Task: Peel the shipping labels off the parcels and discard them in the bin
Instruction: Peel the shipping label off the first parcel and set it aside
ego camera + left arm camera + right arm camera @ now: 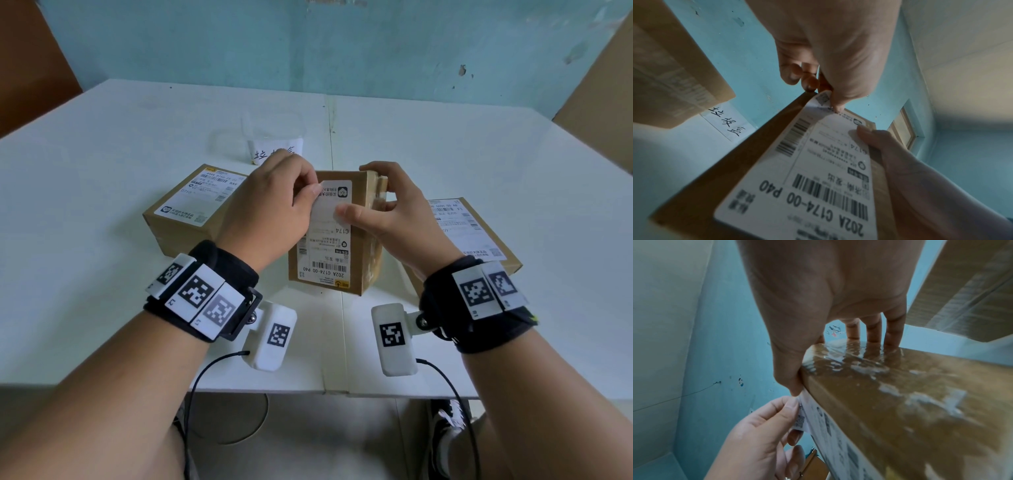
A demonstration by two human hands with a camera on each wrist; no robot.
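Meanwhile left hand (274, 205) pinches the shipping label (325, 246) corner while right hand (387, 209) grips the tilted parcel (371, 240)

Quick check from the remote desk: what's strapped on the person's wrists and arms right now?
Both forearms are bare, no sleeves. Each wrist wears a black fabric band carrying white plates with square black-and-white markers. A white camera box with its own marker hangs below each wrist, and a thin black cable trails from each toward the person.

Both hands raised together, left hand (270, 202) pinching, right hand (394, 209) gripping.
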